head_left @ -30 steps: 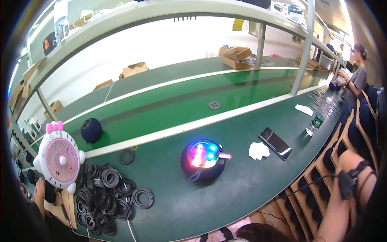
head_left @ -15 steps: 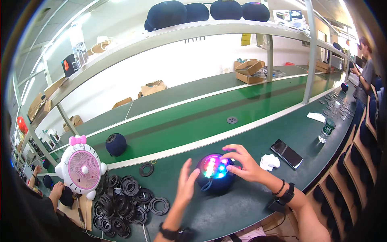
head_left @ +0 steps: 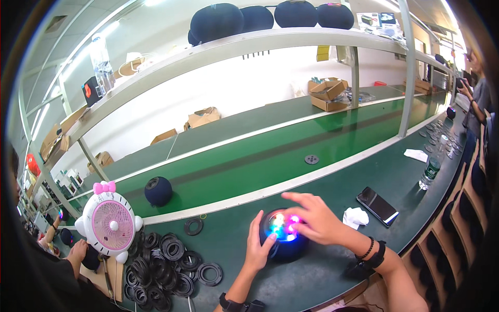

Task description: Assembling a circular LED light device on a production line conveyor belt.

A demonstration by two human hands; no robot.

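A round dark-blue speaker point(head_left: 289, 254) sits on the green workbench, its top glowing pink, white, blue and green. My left hand point(head_left: 258, 244) grips its left side, with the thumb at the edge of the lit top. My right hand point(head_left: 318, 221) is over the top's right part; its index finger stretches out leftward above the speaker, while the lower fingers bend to the lights and seem to touch them. Right of the speaker lie a crumpled white tissue point(head_left: 355, 218) and a black phone point(head_left: 378, 206).
Black rings point(head_left: 165, 268) are heaped left of my arm, beside a pink-and-white fan point(head_left: 110, 224). Another round speaker point(head_left: 158, 191) stands on the green belt point(head_left: 249, 165), which also carries a dark disc point(head_left: 311, 159). A water bottle point(head_left: 430, 171) stands at right. Other people work at both sides.
My left hand has come in from beside the speaker to its side. My right hand has shifted over the lit top, its index finger straighter. The whole view has shifted slightly.
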